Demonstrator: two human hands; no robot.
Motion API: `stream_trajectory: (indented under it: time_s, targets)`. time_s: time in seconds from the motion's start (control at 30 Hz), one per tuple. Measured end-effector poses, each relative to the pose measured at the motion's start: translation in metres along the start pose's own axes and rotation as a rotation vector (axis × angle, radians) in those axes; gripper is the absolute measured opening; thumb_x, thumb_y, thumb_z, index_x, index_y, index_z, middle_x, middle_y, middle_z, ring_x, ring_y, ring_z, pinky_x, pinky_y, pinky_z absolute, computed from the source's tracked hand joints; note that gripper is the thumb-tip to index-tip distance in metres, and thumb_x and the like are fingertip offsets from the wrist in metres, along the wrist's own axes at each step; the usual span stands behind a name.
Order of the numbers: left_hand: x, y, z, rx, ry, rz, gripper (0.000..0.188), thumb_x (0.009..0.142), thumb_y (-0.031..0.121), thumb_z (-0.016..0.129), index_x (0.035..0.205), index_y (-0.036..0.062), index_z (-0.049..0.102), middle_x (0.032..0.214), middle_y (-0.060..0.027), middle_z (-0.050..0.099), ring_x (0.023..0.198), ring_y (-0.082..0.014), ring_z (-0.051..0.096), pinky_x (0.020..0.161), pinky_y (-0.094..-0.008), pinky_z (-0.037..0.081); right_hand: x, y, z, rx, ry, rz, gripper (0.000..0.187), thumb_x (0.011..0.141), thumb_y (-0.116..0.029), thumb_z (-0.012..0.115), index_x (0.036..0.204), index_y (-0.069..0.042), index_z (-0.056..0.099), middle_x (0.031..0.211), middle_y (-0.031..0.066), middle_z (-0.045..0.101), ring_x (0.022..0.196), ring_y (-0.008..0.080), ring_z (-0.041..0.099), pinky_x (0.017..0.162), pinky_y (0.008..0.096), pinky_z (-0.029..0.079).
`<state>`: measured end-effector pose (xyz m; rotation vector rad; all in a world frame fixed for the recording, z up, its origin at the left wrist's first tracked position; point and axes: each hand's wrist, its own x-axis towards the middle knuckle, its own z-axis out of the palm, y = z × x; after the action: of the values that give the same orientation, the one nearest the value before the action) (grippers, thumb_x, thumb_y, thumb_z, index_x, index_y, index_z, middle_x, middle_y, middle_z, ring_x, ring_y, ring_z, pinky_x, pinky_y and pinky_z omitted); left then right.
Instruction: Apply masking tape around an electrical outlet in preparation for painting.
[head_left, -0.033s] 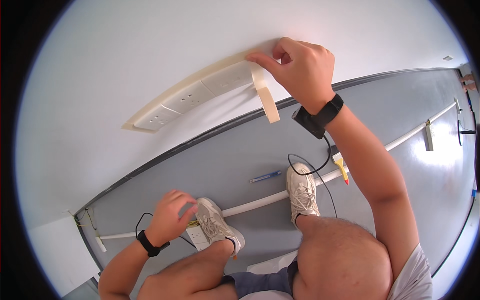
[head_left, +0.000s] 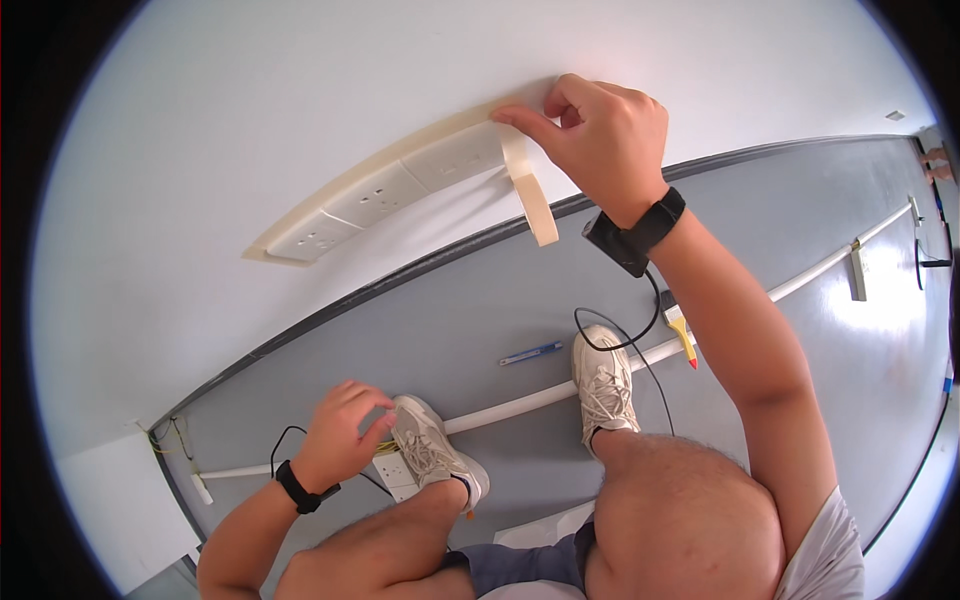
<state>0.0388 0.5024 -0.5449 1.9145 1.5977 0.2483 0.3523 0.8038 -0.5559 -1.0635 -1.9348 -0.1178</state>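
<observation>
A long white panel of wall sockets (head_left: 378,197) is fixed low on the white wall. Cream masking tape (head_left: 440,128) runs along its upper edge and round its left end. At the panel's right end, my right hand (head_left: 605,135) has its thumb pressed on the tape, with the fingers curled against the wall. A loose tape tail (head_left: 535,205) hangs down from there past the panel's lower edge. Near my left shoe, my left hand (head_left: 343,428) hovers with loosely bent fingers, a gap beside the thumb and nothing visible in it.
On the grey floor lie a blue utility knife (head_left: 531,353) and a yellow-handled paintbrush (head_left: 681,330). A white pipe (head_left: 515,405) crosses the floor by my shoes. A socket block (head_left: 396,476) sits beside my left shoe. Black cables (head_left: 655,375) trail from my wristbands.
</observation>
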Motion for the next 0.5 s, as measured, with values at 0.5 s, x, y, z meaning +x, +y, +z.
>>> stream_trajectory:
  time_s: [0.5]
  targets:
    - [0.015, 0.036, 0.037, -0.207, 0.081, -0.044, 0.017, 0.099, 0.015, 0.072, 0.109, 0.0016, 0.074, 0.11, -0.0157, 0.074, 0.105, -0.0356, 0.068, 0.092, -0.0422, 0.054, -0.048, 0.021, 0.026, -0.017, -0.138, -0.014, 0.047, 0.089, -0.048, 0.085, 0.066, -0.013, 0.062, 0.056, -0.0032, 0.062, 0.049, 0.0189, 0.059, 0.047, 0.0323, 0.043]
